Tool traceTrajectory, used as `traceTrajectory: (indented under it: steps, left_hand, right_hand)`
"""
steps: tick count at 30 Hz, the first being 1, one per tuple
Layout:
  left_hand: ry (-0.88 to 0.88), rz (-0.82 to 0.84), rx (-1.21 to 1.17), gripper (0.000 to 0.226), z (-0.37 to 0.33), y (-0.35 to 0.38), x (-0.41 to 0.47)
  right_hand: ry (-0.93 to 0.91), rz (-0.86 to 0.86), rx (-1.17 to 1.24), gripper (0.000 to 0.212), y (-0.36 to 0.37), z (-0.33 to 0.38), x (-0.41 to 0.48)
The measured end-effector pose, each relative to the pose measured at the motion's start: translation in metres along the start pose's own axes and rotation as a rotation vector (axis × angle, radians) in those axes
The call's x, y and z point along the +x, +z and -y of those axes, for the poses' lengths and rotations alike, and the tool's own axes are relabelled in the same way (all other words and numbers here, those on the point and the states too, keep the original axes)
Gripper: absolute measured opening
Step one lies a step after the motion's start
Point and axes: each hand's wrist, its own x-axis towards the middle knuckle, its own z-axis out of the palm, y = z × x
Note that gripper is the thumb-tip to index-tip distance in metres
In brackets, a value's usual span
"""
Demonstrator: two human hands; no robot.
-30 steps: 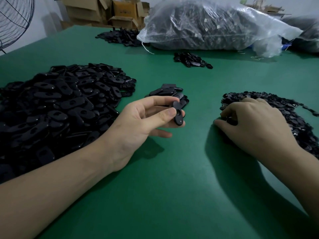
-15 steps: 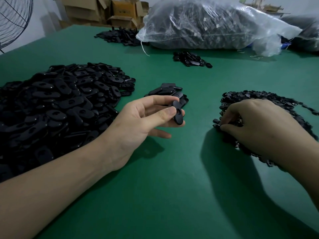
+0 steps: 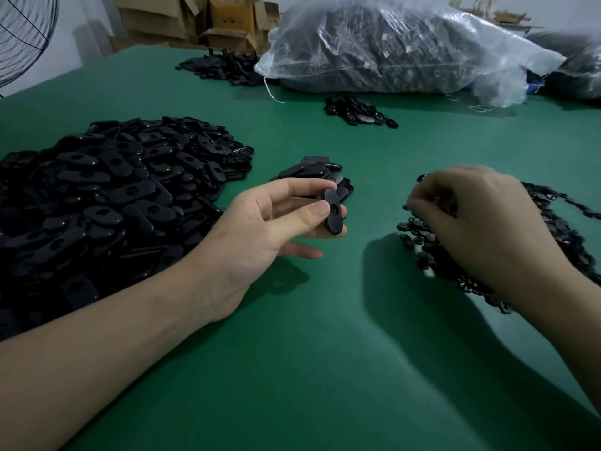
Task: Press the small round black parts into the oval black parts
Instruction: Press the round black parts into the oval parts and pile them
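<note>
The left grip (image 3: 276,222) is pinching one oval black part (image 3: 332,211) between thumb and fingers, holding it on edge above the green bench (image 3: 325,369) with its round hole showing. At 3 o'clock from it, well apart, the right grip (image 3: 487,229) is curling knuckles-up over the heap of small round black parts (image 3: 413,231); blur is hiding whether it is holding one. A big heap of oval parts (image 3: 97,196) is lying at 9 o'clock of the left grip, and a small stack of oval parts (image 3: 312,170) is sitting at 12 o'clock, just behind its fingertips.
</note>
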Motion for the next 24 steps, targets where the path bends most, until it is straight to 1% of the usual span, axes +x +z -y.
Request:
traceTrajectory:
  steps: [1,2,3,4,5,7,9,12,15,18,24]
  left_hand:
    - [0.004,0.001,-0.003,0.038,0.0,0.0,0.0]
    - [0.008,0.003,-0.008,0.038,0.0,0.0,-0.001]
    - [0.013,0.005,-0.015,0.038,0.0,0.0,-0.001]
    - [0.018,0.006,-0.021,0.037,0.0,0.001,-0.001]
    - [0.023,0.005,-0.027,0.037,0.0,0.001,-0.001]
    - [0.033,0.0,-0.032,0.036,0.0,0.0,-0.002]
    - [0.043,-0.008,-0.027,0.031,0.001,0.0,-0.001]
    - [0.053,-0.018,-0.005,0.023,0.002,-0.001,-0.001]
    - [0.055,-0.013,0.011,0.026,0.002,0.0,-0.001]
    - [0.051,0.0,0.035,0.034,0.003,-0.001,-0.001]
    - [0.055,0.029,0.062,0.033,0.005,-0.002,-0.001]
  right_hand:
    - [0.029,-0.022,0.19,0.007,0.0,0.004,-0.001]
    - [0.072,0.002,0.441,0.007,0.0,0.01,-0.002]
    - [0.113,0.065,0.708,0.007,0.0,0.017,-0.004]
    - [0.15,0.128,0.926,0.008,0.002,0.023,-0.007]
    - [0.182,0.176,1.071,0.011,0.004,0.027,-0.009]
    - [0.23,0.243,1.231,0.016,0.01,0.032,-0.012]
    - [0.267,0.291,1.326,0.017,0.014,0.035,-0.013]
    - [0.301,0.326,1.403,0.017,0.016,0.038,-0.015]
    - [0.317,0.335,1.466,0.016,0.017,0.039,-0.015]
    - [0.323,0.345,1.477,0.015,0.017,0.041,-0.016]
    - [0.341,0.33,1.44,0.019,0.02,0.046,-0.018]
